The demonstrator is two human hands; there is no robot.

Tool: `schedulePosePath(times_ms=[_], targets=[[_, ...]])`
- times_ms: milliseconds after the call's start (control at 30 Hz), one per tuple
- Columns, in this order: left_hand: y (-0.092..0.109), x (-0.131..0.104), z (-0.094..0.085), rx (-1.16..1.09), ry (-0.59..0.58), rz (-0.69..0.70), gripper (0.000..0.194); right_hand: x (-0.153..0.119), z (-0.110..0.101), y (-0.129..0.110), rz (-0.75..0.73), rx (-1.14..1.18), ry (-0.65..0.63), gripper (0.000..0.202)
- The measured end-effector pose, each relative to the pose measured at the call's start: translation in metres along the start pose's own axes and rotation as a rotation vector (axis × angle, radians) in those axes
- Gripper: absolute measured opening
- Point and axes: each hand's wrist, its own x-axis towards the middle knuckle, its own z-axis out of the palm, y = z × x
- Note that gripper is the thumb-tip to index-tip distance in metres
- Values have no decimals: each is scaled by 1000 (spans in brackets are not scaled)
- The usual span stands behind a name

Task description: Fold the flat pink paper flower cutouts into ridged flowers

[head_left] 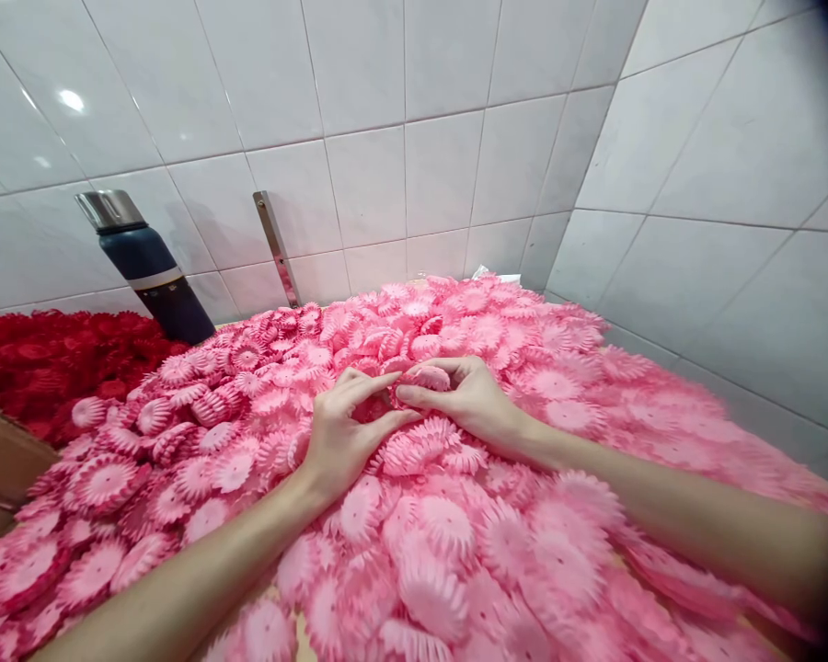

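Note:
Both hands meet over a heap of pink artificial flower petal discs (pixel 448 529), round pieces with curled, fringed edges and, on many, a small hole in the centre. My right hand (pixel 479 400) pinches one pink petal disc (pixel 431 377) between thumb and fingers. From the other side, my left hand (pixel 345 423) reaches its thumb and index finger around the near edge of this same disc, closed in a loose pinch. Exactly where the left fingertips touch it is partly hidden. More petal discs lie right under and around both hands.
A dark blue bottle (pixel 155 267) with a metal cap stands at the back left, beside a pile of red petal pieces (pixel 62 359). A cardboard box (pixel 6 464) sits at the left edge. A metal strip (pixel 276 248) leans on the white tiled wall (pixel 369 184).

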Motion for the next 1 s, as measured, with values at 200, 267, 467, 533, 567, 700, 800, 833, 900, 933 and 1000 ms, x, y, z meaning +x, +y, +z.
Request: schedulePosePath(times_ms=[200,267,467,533,567,700,800,833,900,933,1000], targets=[[2,0,-1,3,-14,-20,39,0,-1,0,-19,-72,-14,22],[2,1,-1,11,-18,-23,41,0,-1,-2,-26,-113,-11,23],[2,1,-1,34,13,5,33,2,0,-1,-74,-196,13,26],[2,1,0,32,31,25,29,2,0,1,-99,-211,12,29],[2,1,0,28,39,35,27,3,0,2,-108,-209,15,31],[2,2,1,11,80,53,24,2,1,5,-86,-129,64,32],[4,2,1,4,110,66,21,2,3,6,-51,-66,118,28],[5,2,1,4,118,72,20,3,3,6,-43,-49,141,28],[6,1,1,12,135,89,16,5,1,8,-10,-1,212,28],[7,1,0,17,141,101,15,7,0,9,11,34,264,29],[7,0,-1,23,141,117,16,10,-2,11,30,74,367,30]])
